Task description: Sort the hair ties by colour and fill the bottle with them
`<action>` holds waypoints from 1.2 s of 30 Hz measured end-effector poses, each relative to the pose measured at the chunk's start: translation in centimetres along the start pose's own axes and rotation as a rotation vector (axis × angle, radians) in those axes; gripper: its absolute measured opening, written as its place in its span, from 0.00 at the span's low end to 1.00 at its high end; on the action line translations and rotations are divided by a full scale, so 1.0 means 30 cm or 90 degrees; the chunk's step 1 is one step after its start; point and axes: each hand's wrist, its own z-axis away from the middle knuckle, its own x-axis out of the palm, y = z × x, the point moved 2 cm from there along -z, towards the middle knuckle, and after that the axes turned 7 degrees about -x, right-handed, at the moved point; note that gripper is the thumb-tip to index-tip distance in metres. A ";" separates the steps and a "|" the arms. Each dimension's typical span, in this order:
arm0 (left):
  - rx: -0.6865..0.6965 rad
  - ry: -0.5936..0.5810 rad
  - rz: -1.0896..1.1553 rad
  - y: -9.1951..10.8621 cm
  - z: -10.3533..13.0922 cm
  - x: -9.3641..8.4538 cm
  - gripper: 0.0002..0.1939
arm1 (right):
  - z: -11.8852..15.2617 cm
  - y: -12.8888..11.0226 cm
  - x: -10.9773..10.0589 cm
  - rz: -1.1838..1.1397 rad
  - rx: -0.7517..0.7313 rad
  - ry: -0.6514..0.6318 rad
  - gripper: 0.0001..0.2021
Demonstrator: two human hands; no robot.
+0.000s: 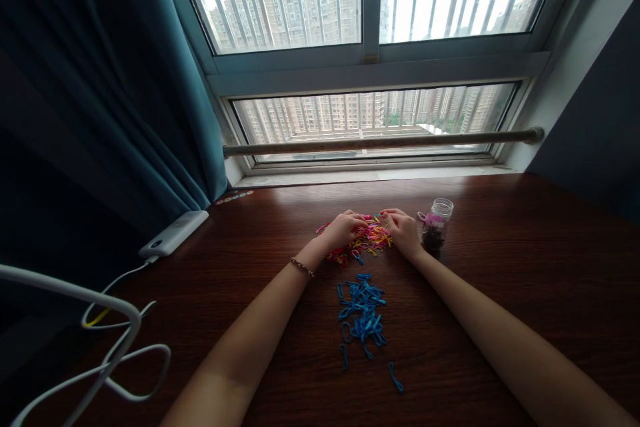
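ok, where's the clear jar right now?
In the head view, the clear jar stands upright on the table, right of centre, just to the right of the right hand, short of the window sill.

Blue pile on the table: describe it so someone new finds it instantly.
Start at the window and drop to the dark wooden table below it. Closer to the camera than the left hand and right hand lies the blue pile of small loops. Its uniform blue separates it from the mostly pink, red and yellow pile between the hands.
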 end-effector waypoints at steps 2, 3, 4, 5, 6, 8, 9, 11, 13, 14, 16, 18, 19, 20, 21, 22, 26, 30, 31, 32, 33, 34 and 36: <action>0.016 -0.015 0.021 0.001 0.000 -0.001 0.16 | -0.002 -0.015 -0.017 -0.031 0.040 0.047 0.17; 0.024 -0.020 0.030 0.001 0.000 -0.001 0.16 | -0.003 -0.023 -0.023 -0.064 0.063 0.061 0.17; 0.032 -0.023 0.039 0.000 0.000 -0.001 0.17 | -0.005 -0.030 -0.026 -0.111 0.086 0.069 0.18; 0.037 -0.021 0.047 -0.001 0.000 -0.001 0.17 | -0.007 -0.037 -0.027 -0.171 0.107 0.069 0.19; 0.041 -0.016 0.054 -0.004 0.000 0.000 0.17 | -0.009 -0.044 -0.027 -0.241 0.126 0.060 0.20; 0.049 -0.007 0.062 -0.011 -0.001 0.002 0.18 | -0.010 -0.062 -0.021 -0.384 0.153 -0.002 0.22; 0.051 -0.004 0.062 -0.015 -0.002 0.003 0.18 | -0.009 -0.073 -0.016 -0.446 0.161 -0.067 0.22; 0.047 0.001 0.055 -0.023 -0.002 0.007 0.19 | 0.002 -0.102 -0.002 -0.533 0.179 -0.273 0.23; 0.037 0.003 0.038 -0.029 -0.001 0.008 0.19 | 0.025 -0.130 0.011 -0.564 0.207 -0.517 0.21; 0.033 0.002 0.027 -0.030 0.000 0.007 0.19 | 0.037 -0.141 0.016 -0.565 0.225 -0.617 0.21; 0.025 -0.003 0.003 -0.030 0.004 0.004 0.19 | 0.051 -0.150 0.021 -0.555 0.254 -0.712 0.22; 0.010 -0.004 -0.017 -0.029 0.007 -0.001 0.19 | 0.046 -0.139 0.024 -0.527 0.259 -0.650 0.23; 0.002 -0.005 -0.024 -0.028 0.007 -0.003 0.19 | 0.036 -0.126 0.023 -0.502 0.254 -0.567 0.24; -0.005 -0.005 -0.030 -0.029 0.007 -0.004 0.19 | 0.024 -0.109 0.020 -0.468 0.245 -0.462 0.25; -0.010 -0.008 -0.033 -0.029 0.007 -0.004 0.19 | 0.012 -0.089 0.015 -0.421 0.231 -0.350 0.25; -0.011 -0.012 -0.034 -0.030 0.007 -0.003 0.19 | 0.001 -0.070 0.008 -0.362 0.208 -0.249 0.24; -0.020 -0.014 -0.038 -0.038 0.003 0.003 0.19 | -0.014 -0.014 0.005 -0.092 0.066 -0.140 0.19; -0.050 0.039 -0.053 -0.045 0.001 -0.004 0.17 | 0.002 0.008 0.031 0.063 -0.040 -0.217 0.18; -0.059 0.057 -0.054 -0.044 0.001 -0.009 0.16 | 0.007 0.010 0.037 0.086 -0.055 -0.229 0.17; -0.069 0.072 -0.053 -0.043 0.001 -0.014 0.13 | 0.012 0.010 0.042 0.104 -0.064 -0.240 0.17; -0.086 0.084 -0.054 -0.040 0.002 -0.020 0.11 | 0.016 0.010 0.046 0.121 -0.072 -0.251 0.16; -0.105 0.093 -0.057 -0.038 0.003 -0.026 0.09 | 0.019 0.008 0.048 0.136 -0.080 -0.261 0.16; -0.145 0.106 -0.066 -0.031 0.005 -0.038 0.06 | 0.022 0.001 0.047 0.157 -0.101 -0.276 0.15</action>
